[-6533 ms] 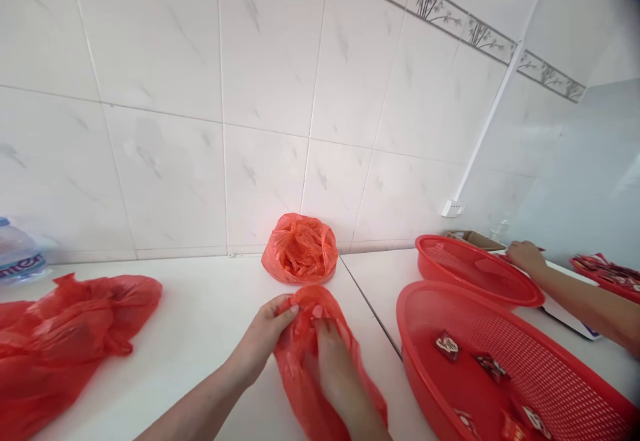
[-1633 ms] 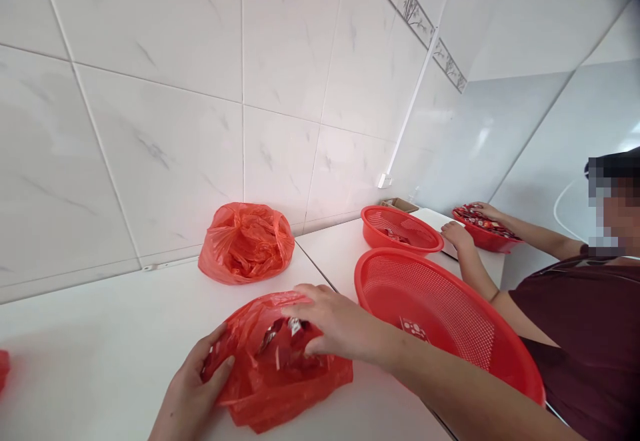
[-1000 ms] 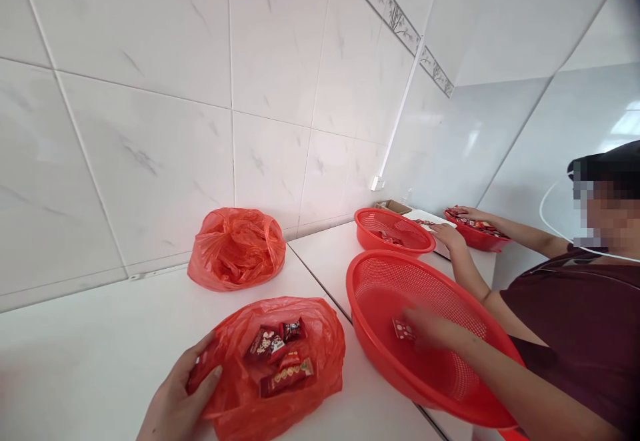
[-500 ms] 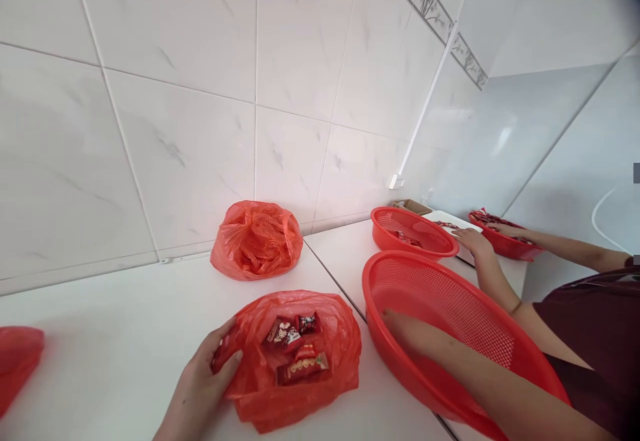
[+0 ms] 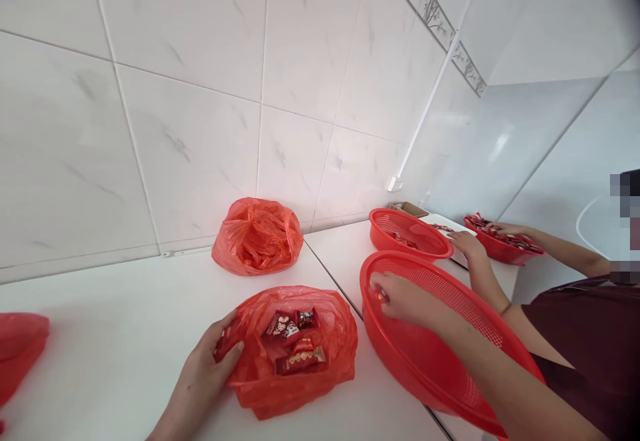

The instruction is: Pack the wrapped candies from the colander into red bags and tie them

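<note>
My left hand grips the left edge of an opened red plastic bag, thumb outside and fingers under the fold. A dark red wrapper shows between the thumb and fingers; I cannot tell whether it is held or lies inside the bag. Several wrapped snacks lie in the bag, some maroon, one with a row of gold circles. Inside the large red plastic basket, near its left wall, my right hand is closed around a small wrapped snack, partly hidden by the fingers.
A second red plastic bag stands by the tiled wall. Another red bag is at the left edge. Further right are a smaller red basket with snacks, a cardboard box, and a co-worker's hands near a filled red basket.
My right hand has risen from deep in the large basket to near its left rim, and a wrapped snack now shows in its fingers. My left hand stays on the bag.
</note>
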### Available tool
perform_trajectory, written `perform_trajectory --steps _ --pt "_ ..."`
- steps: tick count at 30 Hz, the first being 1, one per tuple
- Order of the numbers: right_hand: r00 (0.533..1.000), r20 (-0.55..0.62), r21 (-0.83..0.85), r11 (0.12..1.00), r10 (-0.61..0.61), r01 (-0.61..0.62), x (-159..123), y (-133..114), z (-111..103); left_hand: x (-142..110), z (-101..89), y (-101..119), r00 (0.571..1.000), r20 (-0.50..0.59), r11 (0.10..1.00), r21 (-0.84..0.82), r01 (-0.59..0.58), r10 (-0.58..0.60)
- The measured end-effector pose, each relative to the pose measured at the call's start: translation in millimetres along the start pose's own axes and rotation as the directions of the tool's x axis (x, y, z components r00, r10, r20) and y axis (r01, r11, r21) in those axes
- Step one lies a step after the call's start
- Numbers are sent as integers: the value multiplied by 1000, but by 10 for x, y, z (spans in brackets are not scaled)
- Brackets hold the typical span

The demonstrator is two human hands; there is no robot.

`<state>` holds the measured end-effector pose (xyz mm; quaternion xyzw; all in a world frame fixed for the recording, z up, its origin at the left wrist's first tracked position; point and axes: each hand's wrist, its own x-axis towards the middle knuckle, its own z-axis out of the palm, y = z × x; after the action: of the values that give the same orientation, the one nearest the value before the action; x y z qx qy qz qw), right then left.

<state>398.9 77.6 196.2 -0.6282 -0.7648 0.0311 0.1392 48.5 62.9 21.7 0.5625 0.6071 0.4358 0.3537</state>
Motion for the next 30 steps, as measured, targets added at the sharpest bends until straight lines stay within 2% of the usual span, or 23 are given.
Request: perform_trajectory --steps 4,7,10,12,15,17,19,21,23,26,28,30 --pt "976 65 46 978 -206 203 79 -432 85 -21 1 47 1000 -4 1000 -13 18 -18" --pt "938 125 55 946 -324 320 125 -724 278 -26 -5 72 1000 -8 1000 -19 14 -14" --pt "910 151 26 922 -385 386 101 -903 462 -31 -15 78 1000 -2 999 -35 15 -15" --pt "918 100 43 923 -384 382 10 -958 501 -35 -20 73 1000 0 999 -33 16 -16" --pt "953 -21 134 944 -301 301 -232 -949 545 -43 -13 70 1000 -11 1000 -29 -3 3" --pt "973 -103 170 960 -208 223 -420 -877 695 -51 -4 78 1000 -12 999 -33 -19 19" --pt "971 -217 169 976 -100 138 -596 -763 978 -59 1 91 999 -9 999 -40 -34 34" --pt "938 -344 193 980 27 43 -740 -653 1335 -66 2 103 999 -19 998 -41 -45 44" --pt "892 -419 274 960 167 -50 -843 -593 1666 -73 0 114 998 -35 998 -36 -46 45" --pt "847 -405 444 884 345 -147 -915 -596 1945 -82 -8 135 999 -44 999 -13 -30 30" --pt "845 -363 513 841 392 -170 -922 -598 1973 -89 -13 153 999 -47 1000 3 -19 19" --pt "866 -319 539 825 384 -167 -917 -574 1937 -94 -17 168 998 -54 1000 3 -12 12"
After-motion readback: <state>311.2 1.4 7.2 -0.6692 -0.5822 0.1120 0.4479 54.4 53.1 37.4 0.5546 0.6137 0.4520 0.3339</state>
